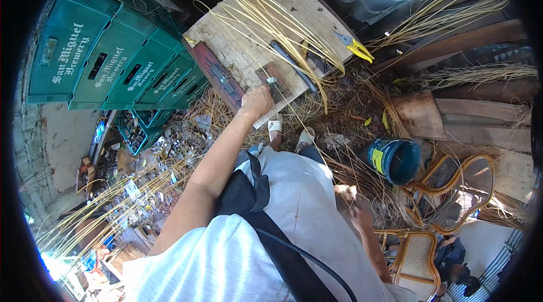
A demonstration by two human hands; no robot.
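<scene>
My left hand [257, 101] is closed at the near edge of a wooden board [226, 30], its fingers against a small block with a pale, wrapped-looking bit [272, 80]. What those fingers grip is mostly hidden. A thin rattan strip [294, 114] runs across the board, past the left fingertips, and down toward my right hand [360, 218]. That hand is low at my right side, closed around the strip, its fingers partly lost in glare. On the board lie a dark red wooden piece with metal fittings [218, 75], a dark-handled tool [293, 66] and a bundle of rattan strips [271, 16].
Yellow-handled pliers [357, 48] rest on the board's right edge. Green crates [127, 67] stack up at the left. To the right stand a dark teal bucket [403, 161] and rattan chair frames [466, 189]. Shavings and litter [164, 160] cover the ground around my feet.
</scene>
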